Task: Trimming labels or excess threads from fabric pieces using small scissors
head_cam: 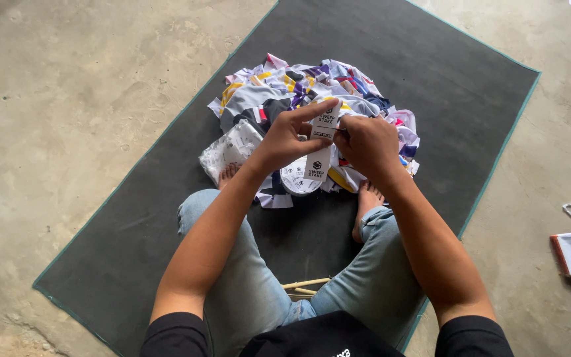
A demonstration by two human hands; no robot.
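Both hands, my left hand (284, 137) and right hand (367, 143), pinch a white paper tag (321, 142) above a pile of colourful garments (312, 89) on a dark mat (431, 79).

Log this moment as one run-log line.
left hand: holds paper tag | right hand: pinches tag | below: garment pile | surface: dark mat

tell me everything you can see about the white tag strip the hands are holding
The white tag strip is a long, narrow band, seemingly paper or card, with black print and a dark patch near each end. It hangs almost upright above the pile of garments. The left hand pinches its upper part between fingers and thumb; the right hand grips its edge. Its lower end overlaps a round white printed piece.
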